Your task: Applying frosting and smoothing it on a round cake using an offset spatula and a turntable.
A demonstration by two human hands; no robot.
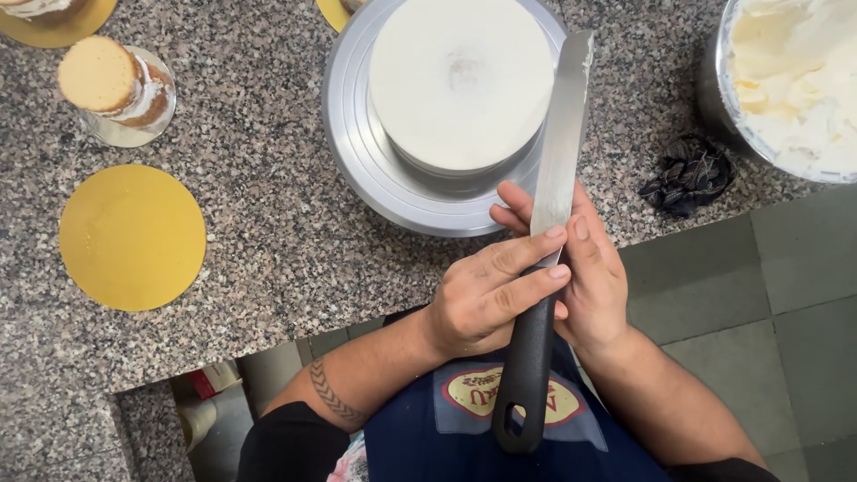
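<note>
Steel palette knife (555,187) with black handle held over the bench's (268,223) front edge, blade tip beside the white frosted cake (460,80) on its turntable (357,152). Left hand (486,299) fingers (527,254) closed across the blade base; right hand (594,277) cups behind, thumb on steel.

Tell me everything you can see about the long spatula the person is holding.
The spatula has a long, flat, straight blade of silvery metal with a rounded tip bearing a smear of white cream, and a black handle, seemingly plastic, with a hanging hole at its end. It points away from the person, its tip beside the white frosted cake over the turntable's rim. The left hand wraps fingers across where blade meets handle; the right hand supports it from behind.
</note>
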